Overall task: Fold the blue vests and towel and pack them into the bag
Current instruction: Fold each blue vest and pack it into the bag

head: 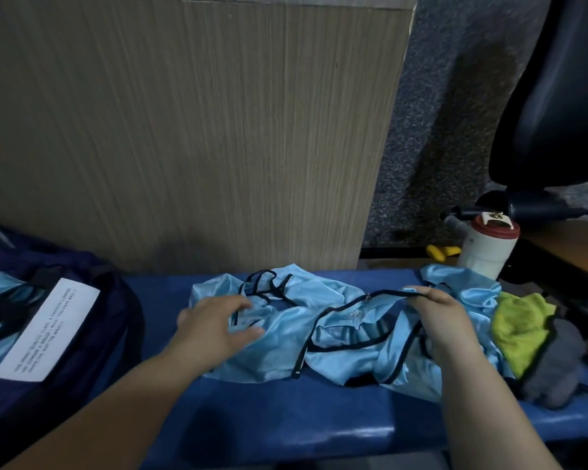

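Blue padded bench [286, 412] runs across the lower view, and everything is placed off it. Blue vests [340, 337], light-blue satin w/ black trim, lie in a crumpled, unfolded heap on the bench's middle, spreading toward its right end. L hand [218, 320] is on the heap's left part, above the bench's centre: fingers bent, thumb opposite, a fold of vest cloth bunched btwn them. R hand [445, 317] is over the right part of the heap; thumb and fingers pinch a black trim strap and hold it a little off the cloth, the strap running left from the fingertips. Both forearms come in from the bench's near edge. Towel [520, 334], yellow-green and grey w/ dark edging, sits crumpled at the bench's right end, touching the vests. Navy bag [92, 361] sits at the bench's left end w/ a white printed label [48, 330] on it, text too small to read; more light-blue cloth shows in the bag at the far left. Behind the bench stands a wood-grain panel [184, 130]. Past the bench's far right corner: white bottle [486, 252] w/ a dark-red lid, upright, and a yellow item [442, 253] just beside it, can't tell what. Black office chair [550, 96] is beyond the bench's right end, on grey carpet [438, 137].
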Tool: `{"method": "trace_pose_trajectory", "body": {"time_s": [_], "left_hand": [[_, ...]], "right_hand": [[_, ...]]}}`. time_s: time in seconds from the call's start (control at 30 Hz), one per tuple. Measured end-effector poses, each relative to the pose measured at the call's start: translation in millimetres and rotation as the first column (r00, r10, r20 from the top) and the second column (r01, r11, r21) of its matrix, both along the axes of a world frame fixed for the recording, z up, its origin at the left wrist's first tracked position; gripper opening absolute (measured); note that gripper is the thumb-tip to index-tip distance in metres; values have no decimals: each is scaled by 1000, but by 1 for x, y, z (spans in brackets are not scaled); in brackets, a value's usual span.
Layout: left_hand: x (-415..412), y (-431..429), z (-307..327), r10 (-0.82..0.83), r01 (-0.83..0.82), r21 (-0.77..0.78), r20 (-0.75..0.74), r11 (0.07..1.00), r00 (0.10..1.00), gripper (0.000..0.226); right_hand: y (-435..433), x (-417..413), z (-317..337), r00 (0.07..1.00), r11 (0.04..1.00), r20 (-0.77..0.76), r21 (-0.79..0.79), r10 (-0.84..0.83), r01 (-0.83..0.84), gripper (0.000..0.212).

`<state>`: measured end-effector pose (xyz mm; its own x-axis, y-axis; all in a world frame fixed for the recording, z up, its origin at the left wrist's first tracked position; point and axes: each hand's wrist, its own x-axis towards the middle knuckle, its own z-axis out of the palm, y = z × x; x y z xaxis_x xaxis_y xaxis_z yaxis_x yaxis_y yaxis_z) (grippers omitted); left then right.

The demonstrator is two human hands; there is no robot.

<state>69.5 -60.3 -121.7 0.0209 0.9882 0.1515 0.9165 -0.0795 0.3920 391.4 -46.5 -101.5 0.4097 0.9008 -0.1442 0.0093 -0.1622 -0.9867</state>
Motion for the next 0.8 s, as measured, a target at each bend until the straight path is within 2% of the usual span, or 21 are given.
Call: {"method": "trace_pose_trajectory", "body": {"time_s": [0.1,0.17,0.23,0.3,0.4,0.47,0.53,0.57,0.63,0.7,0.77,0.8], "left_hand": [[9,-3,-8,-114,101,-144,-86,984,990,53],[8,-1,-14,-92,78,-157,-84,984,992,41],[6,2,-12,-49,51,-149,16,988,999,23],[-1,8,-8,-21,50,-149,190,988,982,13],[-14,10,1,-24,101,-145,459,984,888,4],[-21,8,5,-67,194,-204,502,960,862,14],[-23,6,7,-146,290,-367,372,884,917,30],[-22,4,8,-199,318,-460,289,829,936,39],[-17,1,8,-291,372,-551,232,747,928,41],[-7,-4,9,-326,412,-536,252,737,911,25],[3,-7,9,-330,398,-511,222,762,917,19],[7,-7,7,-320,378,-490,201,786,926,23]], "right_hand": [[-4,-3,2,1000,999,-11,42,28,-28,20],[-4,-4,6,994,997,-104,67,-15,22,20],[-2,4,6,964,982,-218,75,-151,171,20],[-3,13,5,944,956,-204,83,-260,282,16],[-3,20,0,920,929,-185,70,-345,362,19],[1,22,-7,950,950,-22,16,-310,311,21],[5,17,-10,977,988,173,-71,-125,139,29],[4,13,-10,961,990,275,-121,-40,76,33],[3,6,-12,848,979,529,-194,43,71,42],[-6,-5,-3,698,984,716,-130,10,119,38],[-10,-13,4,645,995,764,-69,5,74,21],[-12,-18,10,648,990,757,-135,77,40,24]]}}
